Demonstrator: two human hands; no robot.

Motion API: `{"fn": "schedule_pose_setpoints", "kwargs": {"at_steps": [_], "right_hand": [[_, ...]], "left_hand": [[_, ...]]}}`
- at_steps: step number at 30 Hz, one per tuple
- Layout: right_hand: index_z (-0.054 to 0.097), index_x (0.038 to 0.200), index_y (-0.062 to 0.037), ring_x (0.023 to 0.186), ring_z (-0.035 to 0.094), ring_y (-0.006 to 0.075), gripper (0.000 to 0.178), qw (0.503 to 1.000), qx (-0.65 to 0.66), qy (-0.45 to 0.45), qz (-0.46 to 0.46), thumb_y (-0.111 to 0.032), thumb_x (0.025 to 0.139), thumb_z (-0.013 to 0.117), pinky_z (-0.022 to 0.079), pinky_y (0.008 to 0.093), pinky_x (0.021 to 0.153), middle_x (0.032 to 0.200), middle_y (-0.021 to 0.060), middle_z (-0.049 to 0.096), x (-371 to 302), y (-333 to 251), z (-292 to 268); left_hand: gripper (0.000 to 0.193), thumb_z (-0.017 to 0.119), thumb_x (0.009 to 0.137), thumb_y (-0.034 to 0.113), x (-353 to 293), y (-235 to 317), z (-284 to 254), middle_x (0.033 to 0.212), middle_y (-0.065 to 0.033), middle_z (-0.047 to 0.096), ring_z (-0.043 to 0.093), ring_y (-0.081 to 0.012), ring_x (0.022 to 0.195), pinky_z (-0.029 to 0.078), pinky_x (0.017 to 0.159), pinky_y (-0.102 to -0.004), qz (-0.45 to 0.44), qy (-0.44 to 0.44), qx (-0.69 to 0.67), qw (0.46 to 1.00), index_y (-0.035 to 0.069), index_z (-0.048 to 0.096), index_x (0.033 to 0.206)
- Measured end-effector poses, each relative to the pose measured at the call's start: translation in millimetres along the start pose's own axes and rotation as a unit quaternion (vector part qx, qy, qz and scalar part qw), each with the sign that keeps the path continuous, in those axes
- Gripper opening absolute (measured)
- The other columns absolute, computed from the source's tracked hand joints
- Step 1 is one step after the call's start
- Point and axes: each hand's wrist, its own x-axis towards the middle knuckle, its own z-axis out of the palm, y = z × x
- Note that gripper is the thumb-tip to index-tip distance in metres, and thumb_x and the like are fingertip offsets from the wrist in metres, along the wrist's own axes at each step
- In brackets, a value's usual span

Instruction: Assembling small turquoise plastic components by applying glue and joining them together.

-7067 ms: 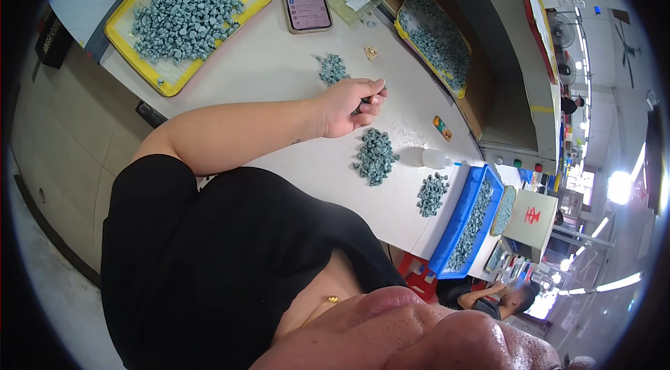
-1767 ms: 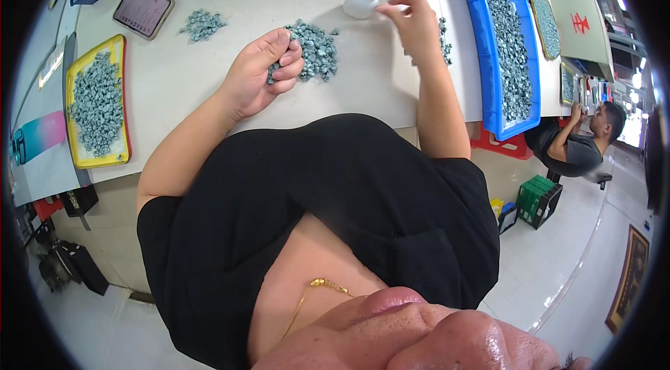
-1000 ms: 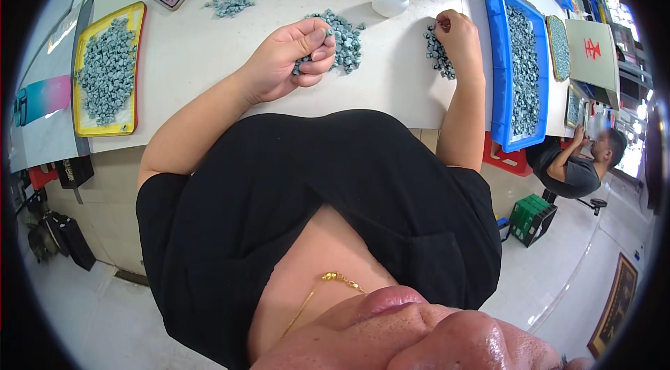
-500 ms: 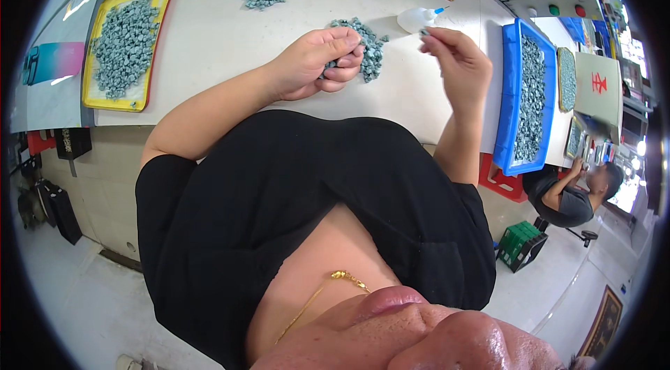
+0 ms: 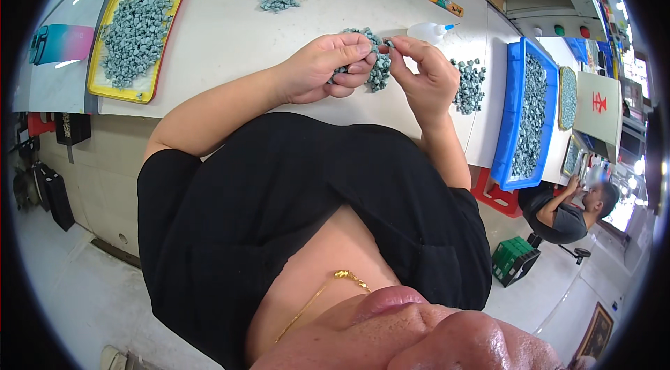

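Small grey-green stones [image 5: 340,71] in the left hand [image 5: 324,67], a single stone [image 5: 389,43] in the right hand [image 5: 427,80].
From my remote seat I see the left fingers curled closed around theirs, while the right thumb and forefinger pinch one just beside them; whether the hands touch, I can't tell. A middle pile [image 5: 380,76] lies partly hidden behind both, a right pile [image 5: 470,87] by the right wrist. Farther out I have a yellow tray [image 5: 139,96] on the left, a blue bin [image 5: 511,115] on the right.
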Motion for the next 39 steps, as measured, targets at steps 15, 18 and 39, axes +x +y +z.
{"fn": "schedule_pose_setpoints", "kwargs": {"at_steps": [15,18,39], "right_hand": [[0.066,0.085,0.0017,0.07,0.068,0.0166,0.018,0.999,-0.035,0.006,-0.017,0.009,0.069,0.071,0.054,0.0244,0.062,0.084,0.0119,0.069,-1,-7,4],[0.066,0.086,0.0017,0.07,0.068,0.0166,0.019,0.999,-0.03,0.007,-0.018,0.009,0.069,0.07,0.054,0.0242,0.062,0.084,0.0119,0.069,-1,-6,4],[0.065,0.087,0.0024,0.068,0.068,0.0168,0.018,1.0,0.003,0.013,-0.005,0.009,0.07,0.069,0.054,0.0243,0.061,0.084,0.0133,0.068,-7,0,6]], "left_hand": [[0.017,0.046,0.098,0.026,1,1,-4,0.072,0.0032,0.038,0.03,-0.0045,0.055,0.02,0.044,-0.018,-0.003,0.002,-0.013,1.0,0.01,0.051,0.094],[0.02,0.045,0.098,0.025,1,2,-6,0.074,0.0025,0.04,0.031,-0.0047,0.056,0.022,0.044,-0.0179,-0.003,-0.001,-0.03,1.0,0.005,0.049,0.096],[0.023,0.044,0.099,0.028,2,1,-6,0.074,0.0026,0.039,0.031,-0.0046,0.055,0.023,0.045,-0.018,-0.005,-0.01,-0.012,1.0,0.006,0.049,0.093]]}}
